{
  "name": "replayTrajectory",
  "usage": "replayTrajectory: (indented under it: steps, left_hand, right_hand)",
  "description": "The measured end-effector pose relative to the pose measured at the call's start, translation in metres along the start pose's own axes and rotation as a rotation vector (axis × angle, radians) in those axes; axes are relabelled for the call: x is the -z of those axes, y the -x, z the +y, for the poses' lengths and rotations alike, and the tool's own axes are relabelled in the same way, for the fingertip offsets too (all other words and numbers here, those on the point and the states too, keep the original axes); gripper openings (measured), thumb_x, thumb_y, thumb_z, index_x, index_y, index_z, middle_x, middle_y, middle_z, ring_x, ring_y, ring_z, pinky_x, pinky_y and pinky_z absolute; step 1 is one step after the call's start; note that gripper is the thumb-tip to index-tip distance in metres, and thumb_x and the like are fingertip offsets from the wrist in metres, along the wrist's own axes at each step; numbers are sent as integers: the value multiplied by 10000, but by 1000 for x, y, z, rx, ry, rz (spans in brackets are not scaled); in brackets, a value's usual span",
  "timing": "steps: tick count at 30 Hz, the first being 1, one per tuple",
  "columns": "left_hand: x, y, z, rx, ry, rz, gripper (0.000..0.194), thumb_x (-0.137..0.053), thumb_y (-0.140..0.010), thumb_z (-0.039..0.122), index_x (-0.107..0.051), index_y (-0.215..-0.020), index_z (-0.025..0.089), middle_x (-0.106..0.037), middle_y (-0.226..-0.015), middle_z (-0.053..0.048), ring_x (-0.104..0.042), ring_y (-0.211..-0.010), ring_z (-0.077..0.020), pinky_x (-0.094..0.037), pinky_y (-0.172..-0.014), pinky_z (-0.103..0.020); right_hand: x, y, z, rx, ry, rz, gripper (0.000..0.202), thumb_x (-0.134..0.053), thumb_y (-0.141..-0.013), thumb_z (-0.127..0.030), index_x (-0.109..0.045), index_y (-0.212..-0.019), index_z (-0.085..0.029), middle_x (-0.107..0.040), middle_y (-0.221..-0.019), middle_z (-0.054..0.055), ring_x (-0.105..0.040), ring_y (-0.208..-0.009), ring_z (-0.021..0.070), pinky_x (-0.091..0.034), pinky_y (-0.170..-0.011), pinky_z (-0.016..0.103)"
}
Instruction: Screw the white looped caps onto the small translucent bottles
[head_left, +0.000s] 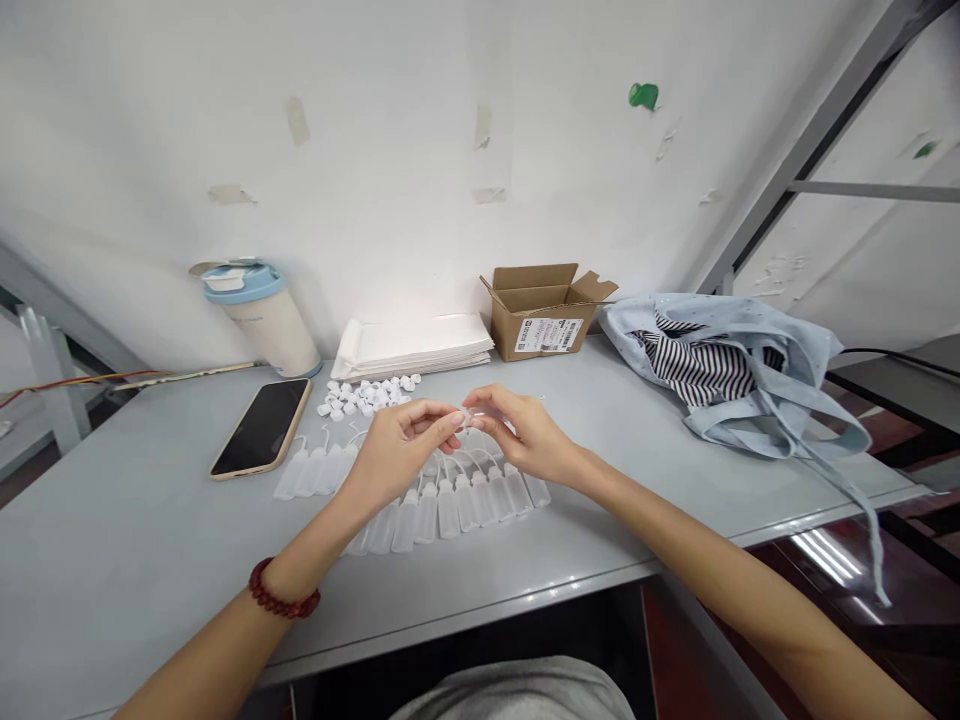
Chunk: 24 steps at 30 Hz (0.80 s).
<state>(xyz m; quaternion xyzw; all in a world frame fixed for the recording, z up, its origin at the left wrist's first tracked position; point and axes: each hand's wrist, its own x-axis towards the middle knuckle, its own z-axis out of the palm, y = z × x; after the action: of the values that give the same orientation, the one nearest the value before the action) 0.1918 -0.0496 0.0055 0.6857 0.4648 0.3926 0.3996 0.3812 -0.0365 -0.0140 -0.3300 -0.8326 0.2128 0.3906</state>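
My left hand (401, 440) and my right hand (529, 432) meet above the table, fingertips pinched together. Between them is a small whitish translucent piece (466, 416), mostly covered by the fingers, so its kind does not show. Below the hands, small translucent squeeze bottles (448, 508) with thin bent spouts lie side by side in a row. More such bottles (319, 470) lie to the left, partly behind my left wrist. Just beyond my left hand is a loose pile of small white caps (366, 396).
A phone (262, 428) lies at the left, near a cream tumbler (262, 318) with a blue lid. White envelopes (412, 342) are stacked by the wall beside an open cardboard box (541, 315). A light blue cloth bag (720, 360) hangs its strap over the grey table's (525, 570) right edge.
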Motion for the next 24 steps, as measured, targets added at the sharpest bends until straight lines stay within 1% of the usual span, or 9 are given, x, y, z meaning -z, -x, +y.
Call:
replayTrajectory:
  steps: [3, 5, 8, 10, 12, 14, 16, 20, 24]
  left_hand:
    - [-1, 1, 2, -26, -59, -58, 333, -545, -857, 458, -639, -707, 177, -648, -594, -11, -641, -577, -161, -499, -559, -249]
    - [-1, 3, 1, -47, -77, -95, 370, -494, -885, 458, -588, -658, 181, -609, -551, -1, -612, -541, -146, -455, -503, -225]
    - [-2, 4, -2, -122, -143, -89, 311, -477, -908, 421, -612, -761, 182, -617, -588, 3, -598, -552, -137, -432, -494, -213]
    - [-3, 5, -7, -272, -249, -49, 226, -496, -913, 360, -634, -887, 182, -651, -688, -9, -602, -611, -137, -454, -562, -226]
    - [-3, 4, -11, -451, -355, -2, 180, -504, -915, 294, -636, -959, 181, -664, -775, -24, -595, -662, -137, -462, -626, -242]
    - [-2, 4, -13, -542, -397, 38, 172, -512, -914, 276, -641, -976, 182, -667, -808, -31, -590, -685, -139, -464, -659, -252]
    - [-2, 4, -12, -491, -358, 34, 180, -531, -911, 303, -648, -982, 187, -685, -838, -36, -608, -716, -146, -475, -677, -252]
    - [-2, 6, -5, -251, -200, -66, 245, -518, -918, 383, -662, -970, 192, -698, -838, -32, -644, -746, -154, -485, -648, -234]
    - [-4, 7, -2, -158, -102, -103, 263, -523, -908, 407, -669, -898, 189, -663, -738, -9, -628, -681, -140, -479, -601, -218]
  right_hand:
    - [-3, 1, 2, 125, 119, 20, 149, -404, -953, -205, -493, -1071, -195, -653, -1007, 104, -616, -921, 208, -499, -736, 333]
    - [-3, 1, 0, 146, 138, 14, 154, -385, -958, -216, -483, -1074, -193, -648, -994, 108, -610, -896, 209, -495, -729, 338]
    - [0, 0, -4, -5, 13, -38, 149, -391, -964, -270, -470, -1069, -201, -622, -786, 29, -584, -706, 163, -464, -651, 295]
    - [3, -1, -6, -148, -158, -93, 174, -406, -962, -328, -462, -1072, -206, -558, -671, -25, -528, -604, 133, -424, -581, 257]
    - [6, -3, -7, -241, -329, -136, 221, -432, -949, -388, -460, -1074, -208, -531, -657, -35, -501, -590, 123, -396, -548, 237]
    - [9, -4, -7, -278, -427, -154, 253, -457, -935, -417, -462, -1077, -207, -535, -673, -28, -501, -609, 124, -385, -544, 232]
    - [10, -4, -7, -260, -413, -136, 246, -467, -931, -407, -463, -1072, -206, -548, -673, -24, -510, -617, 128, -387, -555, 237]
    - [9, -2, -9, -131, -189, -65, 196, -437, -940, -350, -456, -1065, -202, -577, -678, -21, -537, -607, 132, -400, -585, 251]
    - [9, 0, -8, -1, 22, -40, 201, -389, -963, -325, -468, -1078, -181, -552, -648, -26, -510, -550, 127, -391, -574, 252]
